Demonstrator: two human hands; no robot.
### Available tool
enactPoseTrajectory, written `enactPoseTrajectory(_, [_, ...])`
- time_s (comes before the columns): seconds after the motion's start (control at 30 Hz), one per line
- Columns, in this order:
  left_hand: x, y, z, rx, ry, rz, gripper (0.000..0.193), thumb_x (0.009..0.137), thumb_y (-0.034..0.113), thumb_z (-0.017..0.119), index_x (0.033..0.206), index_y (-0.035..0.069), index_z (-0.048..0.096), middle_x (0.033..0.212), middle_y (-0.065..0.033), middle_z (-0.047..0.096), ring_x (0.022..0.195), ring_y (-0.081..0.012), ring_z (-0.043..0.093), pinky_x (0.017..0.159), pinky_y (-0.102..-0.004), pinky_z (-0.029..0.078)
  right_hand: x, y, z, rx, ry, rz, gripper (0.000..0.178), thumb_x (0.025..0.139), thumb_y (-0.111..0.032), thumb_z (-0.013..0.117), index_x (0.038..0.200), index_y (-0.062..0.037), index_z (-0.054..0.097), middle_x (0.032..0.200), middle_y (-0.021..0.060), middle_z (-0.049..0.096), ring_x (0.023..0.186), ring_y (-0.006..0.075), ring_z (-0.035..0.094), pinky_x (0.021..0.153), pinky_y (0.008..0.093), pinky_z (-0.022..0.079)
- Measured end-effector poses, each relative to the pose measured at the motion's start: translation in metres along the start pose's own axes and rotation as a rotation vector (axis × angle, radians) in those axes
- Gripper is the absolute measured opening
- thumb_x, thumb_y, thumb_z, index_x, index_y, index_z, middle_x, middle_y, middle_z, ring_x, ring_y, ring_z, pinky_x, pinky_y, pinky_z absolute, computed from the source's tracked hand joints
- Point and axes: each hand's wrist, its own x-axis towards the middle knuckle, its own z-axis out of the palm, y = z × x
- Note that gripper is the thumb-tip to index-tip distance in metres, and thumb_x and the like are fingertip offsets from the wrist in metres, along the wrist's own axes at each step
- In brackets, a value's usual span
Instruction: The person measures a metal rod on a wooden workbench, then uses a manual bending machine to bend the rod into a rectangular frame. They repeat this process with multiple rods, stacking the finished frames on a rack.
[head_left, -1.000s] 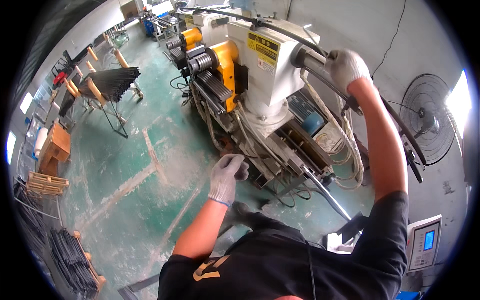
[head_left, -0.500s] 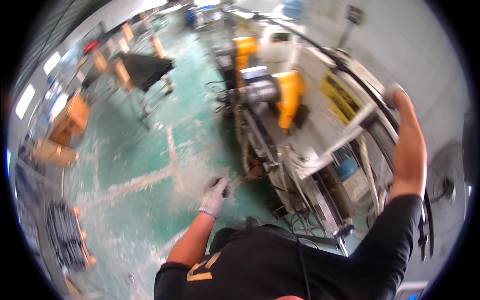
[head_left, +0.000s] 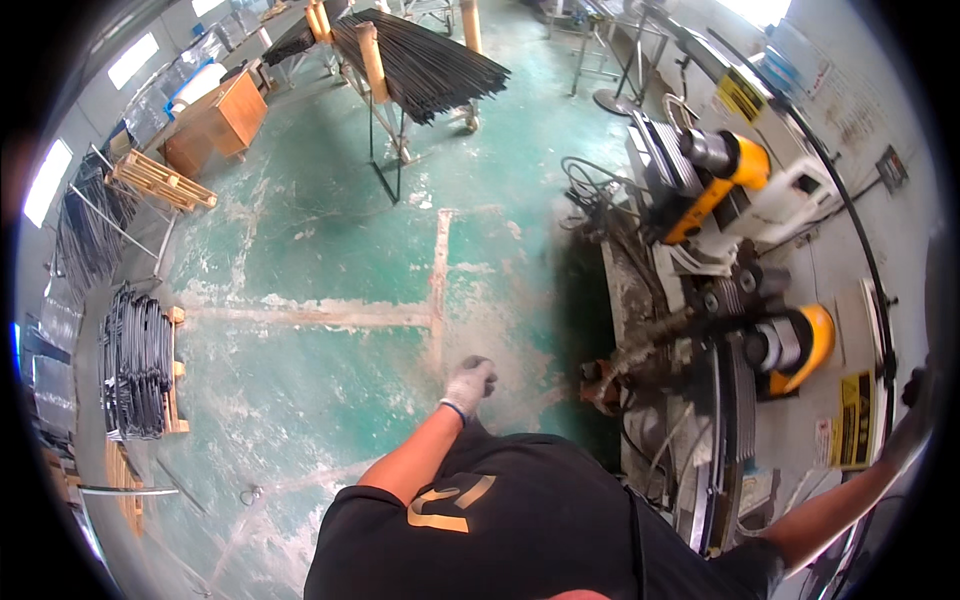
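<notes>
The left hand (head_left: 470,384), in a pale glove, has its grip curled into a loose fist, held out over the green floor (head_left: 330,270) in front of the body. The right hand (head_left: 920,415) is at the far right, at the end of an outstretched arm; whether its grip is closed, and on what, I cannot tell. A long black bar (head_left: 886,345) runs along the machine (head_left: 805,350) with yellow parts, its nearer stretch passing just beside the right hand and well apart from the left. Whether bar and right hand touch is unclear. The dark rim of the view swallows most of the right hand, and its fingers are too dim to separate. The left palm is turned out of sight, and the bar's lower end is hard to follow past the right forearm.
</notes>
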Motion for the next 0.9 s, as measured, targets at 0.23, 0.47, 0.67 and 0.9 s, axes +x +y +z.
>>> enactPoseTrajectory(0.23, [0.073, 0.13, -0.059, 0.084, -0.024, 0.013, 0.026, 0.095, 0.024, 0.062, 0.107, 0.002, 0.064, 0.085, -0.0065, 0.066, 0.069, -0.014, 0.062, 0.064, -0.0292, 0.053, -0.153, -0.298, 0.233, 0.671, -0.538, 0.555, 0.015, 0.097, -0.008, 0.064, 0.108, -0.0006, 0.071, 0.087, 0.0004, 0.066, 0.072, 0.0063, 0.057, 0.063, 0.0207, 0.044])
enactPoseTrajectory(0.47, [0.188, 0.204, -0.114, 0.088, 0.085, 0.012, 0.029, 0.096, 0.022, 0.06, 0.11, -0.002, 0.062, 0.087, -0.0099, 0.066, 0.066, -0.0148, 0.062, 0.061, -0.0294, 0.053, -0.224, -0.323, 0.475, 0.808, -0.899, 0.724, 0.017, 0.094, -0.01, 0.069, 0.109, -0.0015, 0.07, 0.087, -0.0001, 0.067, 0.069, 0.0074, 0.059, 0.061, 0.0232, 0.048])
enactPoseTrajectory(0.67, [0.267, 0.256, -0.131, 0.142, 0.203, -0.062, 0.027, 0.095, 0.02, 0.061, 0.109, -0.002, 0.064, 0.085, -0.0106, 0.067, 0.066, -0.0164, 0.064, 0.061, -0.0305, 0.054, -0.213, -0.421, 0.648, 0.554, -1.137, 0.508, 0.028, 0.087, -0.021, 0.071, 0.107, -0.0019, 0.074, 0.092, 0.0121, 0.076, 0.082, 0.0156, 0.07, 0.079, 0.0297, 0.054])
enactPoseTrajectory(0.9, [0.351, 0.334, -0.163, 0.012, 0.311, -0.007, 0.023, 0.096, 0.018, 0.06, 0.108, -0.001, 0.063, 0.085, -0.0108, 0.066, 0.066, -0.0171, 0.063, 0.061, -0.0309, 0.054, -0.187, -0.56, 0.819, 0.434, -1.434, 0.03, 0.045, 0.084, -0.036, 0.07, 0.116, -0.0048, 0.07, 0.104, 0.0198, 0.073, 0.099, 0.0352, 0.07, 0.089, 0.0386, 0.054])
